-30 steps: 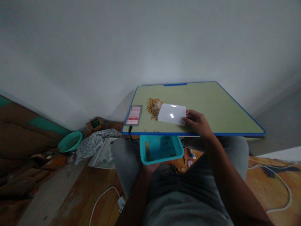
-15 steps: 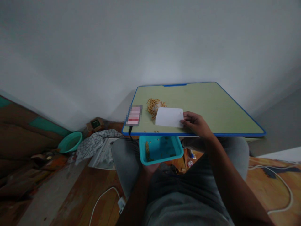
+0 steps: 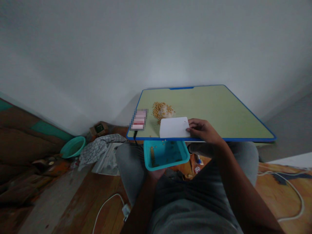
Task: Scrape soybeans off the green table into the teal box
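My right hand [image 3: 201, 129] pinches the right edge of a white card [image 3: 174, 127], whose lower edge reaches the front rim of the green table [image 3: 212, 107]. Behind the card is a pile of yellowish beans [image 3: 158, 110], which look like soybeans, with whitish grains [image 3: 167, 111] on its right part. Below the table's front edge, my left hand [image 3: 156, 174] supports a turquoise plastic basin [image 3: 168, 166] from underneath; most of its fingers are hidden. Some beans [image 3: 152, 156] lie along the left side inside the basin.
A blurred pinkish rectangular object [image 3: 138, 119] lies at the table's left edge, a black strap [image 3: 135, 135] hanging from it. On the floor to the left are a green basin [image 3: 73, 147], checked cloth [image 3: 97, 149] and papers [image 3: 109, 162]. White cables [image 3: 107, 203] run over the floor.
My right hand has drawn the card down toward the table's front edge, exposing more whitish grains. A few beans appear at the edge above the basin. My left hand has barely moved.
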Action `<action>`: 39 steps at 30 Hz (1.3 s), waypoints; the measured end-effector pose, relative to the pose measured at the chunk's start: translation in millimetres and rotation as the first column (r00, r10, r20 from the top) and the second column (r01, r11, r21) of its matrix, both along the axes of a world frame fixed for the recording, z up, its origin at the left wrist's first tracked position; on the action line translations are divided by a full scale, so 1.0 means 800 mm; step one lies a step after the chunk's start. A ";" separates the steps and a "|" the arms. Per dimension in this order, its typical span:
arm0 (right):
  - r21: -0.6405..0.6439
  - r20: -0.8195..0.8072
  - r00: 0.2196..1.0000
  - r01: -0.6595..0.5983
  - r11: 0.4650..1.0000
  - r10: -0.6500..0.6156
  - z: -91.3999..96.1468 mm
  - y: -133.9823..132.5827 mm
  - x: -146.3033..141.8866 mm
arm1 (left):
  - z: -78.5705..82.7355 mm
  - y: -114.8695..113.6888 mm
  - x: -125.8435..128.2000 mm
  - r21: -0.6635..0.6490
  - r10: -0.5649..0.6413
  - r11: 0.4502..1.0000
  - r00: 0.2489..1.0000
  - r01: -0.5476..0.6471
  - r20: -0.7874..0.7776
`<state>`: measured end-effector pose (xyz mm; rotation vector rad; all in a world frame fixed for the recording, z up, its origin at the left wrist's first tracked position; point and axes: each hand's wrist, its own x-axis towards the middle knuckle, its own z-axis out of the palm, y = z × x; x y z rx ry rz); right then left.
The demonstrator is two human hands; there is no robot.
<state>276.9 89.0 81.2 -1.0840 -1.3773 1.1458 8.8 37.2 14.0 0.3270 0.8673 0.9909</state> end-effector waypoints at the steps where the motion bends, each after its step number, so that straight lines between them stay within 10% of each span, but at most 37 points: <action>1: -0.007 -0.003 1.000 -0.004 1.000 0.004 0.001 0.000 0.000 | 0.001 0.000 -0.001 0.003 -0.011 1.000 1.000 0.011 -0.011; 19: 0.090 0.091 0.993 0.067 0.994 -0.075 -0.002 0.025 -0.059 | -0.028 0.008 -0.016 0.171 -0.094 0.984 0.964 0.051 0.250; 26: 0.052 0.039 0.999 -0.029 0.998 0.027 0.000 0.019 -0.054 | 0.004 -0.002 -0.010 0.154 -0.069 0.987 0.989 0.049 0.129; 39: -0.006 -0.174 0.968 0.185 0.983 -0.183 -0.003 0.022 -0.038 | 0.020 -0.005 -0.004 0.034 -0.026 0.999 0.993 0.022 0.115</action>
